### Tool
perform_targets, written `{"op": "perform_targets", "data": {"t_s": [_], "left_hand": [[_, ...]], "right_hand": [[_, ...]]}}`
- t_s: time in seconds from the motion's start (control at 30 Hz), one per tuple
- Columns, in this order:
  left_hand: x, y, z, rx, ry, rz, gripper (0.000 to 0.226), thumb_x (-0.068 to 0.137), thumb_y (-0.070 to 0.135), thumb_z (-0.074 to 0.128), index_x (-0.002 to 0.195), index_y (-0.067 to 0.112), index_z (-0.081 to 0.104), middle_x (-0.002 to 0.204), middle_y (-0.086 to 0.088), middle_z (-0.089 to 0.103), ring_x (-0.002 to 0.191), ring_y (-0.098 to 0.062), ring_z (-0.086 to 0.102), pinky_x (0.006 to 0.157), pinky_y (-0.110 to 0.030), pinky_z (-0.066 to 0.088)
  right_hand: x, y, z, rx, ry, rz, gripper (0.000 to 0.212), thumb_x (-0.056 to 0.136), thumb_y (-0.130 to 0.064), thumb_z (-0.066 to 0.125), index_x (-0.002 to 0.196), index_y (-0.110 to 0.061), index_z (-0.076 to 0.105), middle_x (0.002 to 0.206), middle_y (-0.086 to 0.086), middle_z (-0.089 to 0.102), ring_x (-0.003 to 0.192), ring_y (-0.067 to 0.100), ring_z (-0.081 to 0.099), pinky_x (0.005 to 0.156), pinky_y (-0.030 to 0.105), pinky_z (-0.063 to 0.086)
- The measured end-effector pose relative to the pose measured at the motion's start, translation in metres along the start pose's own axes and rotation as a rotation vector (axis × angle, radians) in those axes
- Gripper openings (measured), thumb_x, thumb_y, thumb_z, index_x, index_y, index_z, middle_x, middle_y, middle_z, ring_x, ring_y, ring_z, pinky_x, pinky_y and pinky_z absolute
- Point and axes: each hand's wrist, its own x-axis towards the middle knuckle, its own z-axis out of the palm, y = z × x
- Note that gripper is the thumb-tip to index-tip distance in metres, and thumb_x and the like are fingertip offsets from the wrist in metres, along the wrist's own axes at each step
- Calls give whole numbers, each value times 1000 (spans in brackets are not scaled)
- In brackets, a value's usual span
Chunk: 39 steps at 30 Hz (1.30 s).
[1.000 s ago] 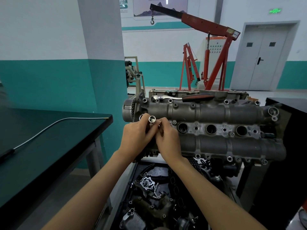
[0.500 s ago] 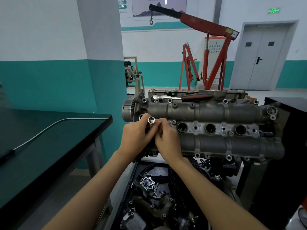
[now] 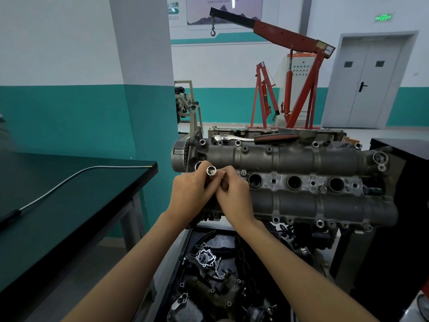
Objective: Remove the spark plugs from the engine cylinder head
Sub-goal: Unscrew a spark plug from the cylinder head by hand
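Both hands meet over the left end of the cyl. head (image 3: 290,182), in front of the leftmost plug well. Left hand (image 3: 193,194) is curled round a chrome socket (image 3: 211,170), fingers and thumb wrapped on its body; socket's open hex end points up toward cam. Right hand (image 3: 234,194) is pressed against the left, fingertips pinching at the socket's lower part near the left thumb. Exactly what the right fingers clamp is hidden between the two hands; looks like the same socket. No spark plug visible: can't tell if one sits in the socket or in the wells.

Head lies lengthwise left-right on a stand, cam sprocket (image 3: 180,156) at its left end. Three open round wells show along the middle row, right of the hands: well 2 (image 3: 255,180), well 3 (image 3: 294,182), well 4 (image 3: 336,184); all look dark inside. Leftmost well is covered by the hands.

Ratchet (image 3: 255,138) w/ black-red handle rests on the far top edge of the head, chrome head end to the left, well apart from the hands.

Below the head, a tray (image 3: 176,263) holds loose engine parts, incl. a chain and a pump-like casting. Left: dark green bench (image 3: 69,217) w/ a thin metal rod (image 3: 69,180) lying across it. Behind: red engine hoist (image 3: 299,73), hook hanging at boom tip, and a grey double door (image 3: 366,82) at far right.
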Motion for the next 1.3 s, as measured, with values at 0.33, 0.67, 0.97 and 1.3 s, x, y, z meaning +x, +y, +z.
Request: {"op": "perform_targets", "data": {"t_s": [0.33, 0.67, 0.97, 1.3], "left_hand": [[1, 2, 2, -18, 2, -36, 33, 84, 30, 61, 69, 2, 54, 45, -4, 50, 37, -19, 48, 36, -32, 38], [-1, -1, 1, -29, 6, 24, 40, 87, 44, 47, 78, 7, 60, 50, 0, 57, 42, -17, 55, 39, -34, 43], [0, 0, 4, 7, 45, 72, 37, 89, 38, 47, 74, 7, 62, 46, 1, 55, 38, -18, 52, 36, -31, 41], [1, -4, 6, 0, 73, 121, 33, 88, 36, 50, 76, 8, 64, 47, 2, 56, 38, -15, 53, 36, -25, 38]], "right_hand": [[3, -1, 3, 3, 26, 58, 13, 88, -15, 61, 85, -19, 49, 59, -14, 50, 51, 1, 47, 51, 15, 34], [-1, 0, -2, 19, -15, -17, 12, 90, -9, 54, 83, -17, 48, 63, -13, 51, 55, 3, 49, 50, 20, 38], [-1, 3, 0, 83, 5, 32, 15, 89, -12, 55, 78, -17, 47, 58, -4, 53, 51, 5, 46, 49, 26, 38], [2, 4, -3, 210, 26, 32, 28, 83, -6, 60, 68, -26, 49, 50, -14, 45, 48, 1, 41, 48, 10, 33]]}}
